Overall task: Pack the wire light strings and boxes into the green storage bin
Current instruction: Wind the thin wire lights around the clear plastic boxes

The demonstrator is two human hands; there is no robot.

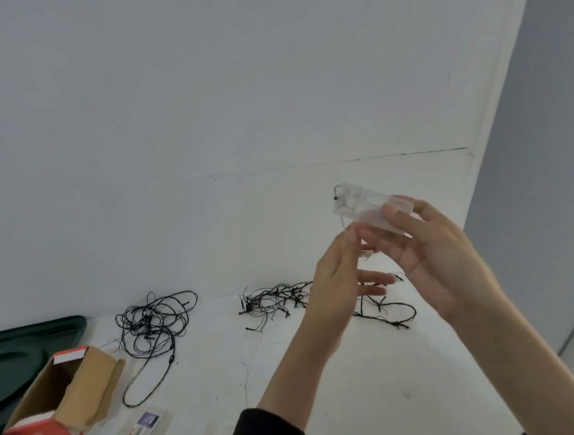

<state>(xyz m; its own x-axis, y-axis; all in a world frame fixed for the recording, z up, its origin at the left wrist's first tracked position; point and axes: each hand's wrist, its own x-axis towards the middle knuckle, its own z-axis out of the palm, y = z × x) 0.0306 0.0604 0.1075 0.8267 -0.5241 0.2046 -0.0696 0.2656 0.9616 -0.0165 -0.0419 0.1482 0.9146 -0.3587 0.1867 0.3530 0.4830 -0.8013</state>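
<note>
My right hand (432, 247) grips a small clear plastic battery box (364, 208), raised above the white table (222, 377). My left hand (338, 278) is just below the box, thumb and forefinger pinching a thin wire that hangs from it. On the table lie two tangles of dark wire light string: one (153, 327) at left of centre, another (285, 300) partly hidden behind my hands. An open cardboard box with red ends (63, 399) lies at lower left. A dark green lid or bin part (18, 355) shows at the left edge.
A clear plastic bag with a printed label (141, 431) lies in front of the cardboard box. A white wall (234, 84) rises right behind the table. A grey panel (549, 162) stands to the right.
</note>
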